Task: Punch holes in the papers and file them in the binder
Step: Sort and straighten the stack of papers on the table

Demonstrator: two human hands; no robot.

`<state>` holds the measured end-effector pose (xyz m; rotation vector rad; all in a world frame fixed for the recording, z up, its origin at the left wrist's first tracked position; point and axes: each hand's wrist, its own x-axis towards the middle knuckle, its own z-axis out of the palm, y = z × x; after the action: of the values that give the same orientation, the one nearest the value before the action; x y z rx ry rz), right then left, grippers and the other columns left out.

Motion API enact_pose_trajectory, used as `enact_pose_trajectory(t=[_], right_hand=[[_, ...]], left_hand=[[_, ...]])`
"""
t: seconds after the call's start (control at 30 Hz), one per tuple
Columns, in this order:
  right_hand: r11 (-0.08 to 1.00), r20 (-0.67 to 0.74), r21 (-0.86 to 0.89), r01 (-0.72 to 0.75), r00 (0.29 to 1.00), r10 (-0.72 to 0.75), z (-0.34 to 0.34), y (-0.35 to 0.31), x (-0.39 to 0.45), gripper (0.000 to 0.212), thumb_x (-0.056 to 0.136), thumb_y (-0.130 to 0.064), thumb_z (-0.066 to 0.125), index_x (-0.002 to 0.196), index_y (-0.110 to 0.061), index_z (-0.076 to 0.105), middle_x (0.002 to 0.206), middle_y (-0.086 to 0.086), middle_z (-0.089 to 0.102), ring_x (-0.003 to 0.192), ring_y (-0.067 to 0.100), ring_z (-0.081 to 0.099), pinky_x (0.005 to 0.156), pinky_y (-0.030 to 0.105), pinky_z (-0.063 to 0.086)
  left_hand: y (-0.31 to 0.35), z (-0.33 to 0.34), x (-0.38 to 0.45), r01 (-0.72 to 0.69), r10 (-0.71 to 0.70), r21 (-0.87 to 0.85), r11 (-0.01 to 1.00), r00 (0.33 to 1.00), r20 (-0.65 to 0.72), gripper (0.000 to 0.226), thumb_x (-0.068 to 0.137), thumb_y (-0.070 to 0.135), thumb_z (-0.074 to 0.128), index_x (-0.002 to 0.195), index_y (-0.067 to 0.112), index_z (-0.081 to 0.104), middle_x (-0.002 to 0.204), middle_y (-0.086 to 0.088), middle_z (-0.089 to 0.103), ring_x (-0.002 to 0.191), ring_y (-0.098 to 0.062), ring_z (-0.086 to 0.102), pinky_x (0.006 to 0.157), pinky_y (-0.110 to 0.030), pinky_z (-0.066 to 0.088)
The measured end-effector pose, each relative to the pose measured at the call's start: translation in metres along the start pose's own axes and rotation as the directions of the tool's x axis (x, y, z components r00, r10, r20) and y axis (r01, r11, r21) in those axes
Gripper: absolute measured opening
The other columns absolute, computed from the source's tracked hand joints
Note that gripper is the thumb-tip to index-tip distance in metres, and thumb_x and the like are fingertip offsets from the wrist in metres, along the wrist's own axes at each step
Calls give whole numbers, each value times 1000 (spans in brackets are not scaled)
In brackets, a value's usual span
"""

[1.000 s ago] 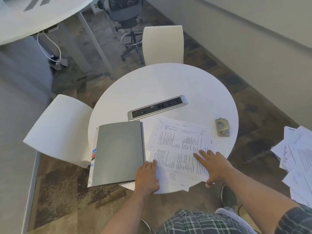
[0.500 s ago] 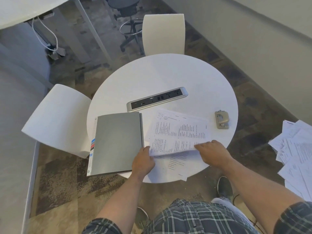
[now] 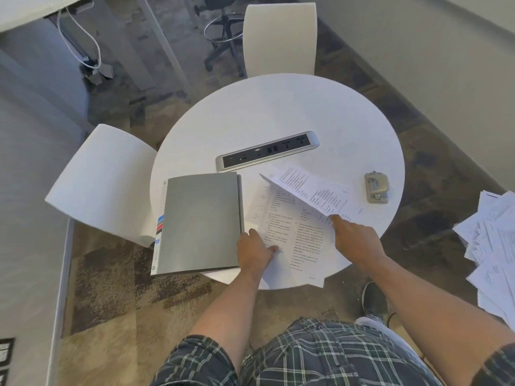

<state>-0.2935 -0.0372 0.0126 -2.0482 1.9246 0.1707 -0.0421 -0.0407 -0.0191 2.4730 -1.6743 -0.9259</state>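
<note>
A closed grey binder (image 3: 199,221) lies at the near left of the round white table (image 3: 278,112). Beside it on the right lies a stack of printed papers (image 3: 292,240). My right hand (image 3: 354,240) grips the near edge of the top sheets (image 3: 309,190) and holds them lifted and tilted above the stack. My left hand (image 3: 255,250) rests on the stack's left part, next to the binder's edge, thumb stretched over the page. A grey metal hole punch (image 3: 376,186) sits near the table's right edge, apart from both hands.
A silver power strip (image 3: 267,151) is set into the table's middle. White chairs stand at the far side (image 3: 280,37) and at the left (image 3: 103,182). A loose pile of papers (image 3: 493,246) lies at the right edge of view. My shoe (image 3: 373,299) is on the carpet.
My right hand went from lying flat on the papers to gripping the top sheets and lifting them up and away. My left hand stayed on the stack beside the binder.
</note>
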Motion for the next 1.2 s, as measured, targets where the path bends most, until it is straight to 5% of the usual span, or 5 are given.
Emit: enact_pose_trajectory(t=[0.13, 0.37, 0.8, 1.07, 1.2], right_hand=[[999, 122, 27, -43, 992, 40, 5, -8, -2, 51, 104, -24, 44, 152, -26, 30, 88, -8, 64, 60, 7, 58, 49, 20, 41], [1000, 193, -5, -25, 981, 25, 2, -10, 5, 61, 101, -20, 46, 157, -27, 23, 81, -6, 59, 63, 9, 61, 58, 24, 56], [1000, 92, -15, -21, 996, 22, -11, -21, 9, 48, 103, -30, 45, 150, -28, 36, 83, -9, 64, 61, 9, 62, 61, 25, 58], [988, -39, 119, 97, 995, -93, -19, -73, 16, 47, 106, -27, 36, 153, -20, 37, 102, 11, 74, 87, 34, 71, 79, 44, 59], [977, 19, 92, 192, 981, -194, -18, -100, 14, 51, 105, -24, 38, 156, -18, 32, 111, 11, 73, 96, 33, 70, 80, 41, 56]], left_hand=[[8, 9, -3, 38, -33, 103, 994, 998, -51, 68, 82, 43, 82, 131, 7, 50, 129, -14, 54, 121, -32, 54, 95, -39, 51], [13, 8, -1, 69, -68, 16, 998, 997, -23, 50, 82, 29, 80, 119, 11, 51, 111, -7, 68, 101, -27, 69, 79, -38, 60], [7, -18, 24, 69, 24, -617, 784, 990, 141, 16, 87, 16, 78, 88, 15, 61, 104, -10, 72, 86, -25, 70, 64, -27, 53], [12, -22, 15, 162, 139, -767, 621, 940, 311, 100, 77, -12, 66, 149, 44, 25, 122, -5, 62, 115, -30, 62, 97, -46, 56], [20, -27, 11, 248, 61, -761, 600, 934, 352, 57, 82, 3, 51, 135, 21, 63, 119, -5, 65, 100, -26, 67, 69, -31, 52]])
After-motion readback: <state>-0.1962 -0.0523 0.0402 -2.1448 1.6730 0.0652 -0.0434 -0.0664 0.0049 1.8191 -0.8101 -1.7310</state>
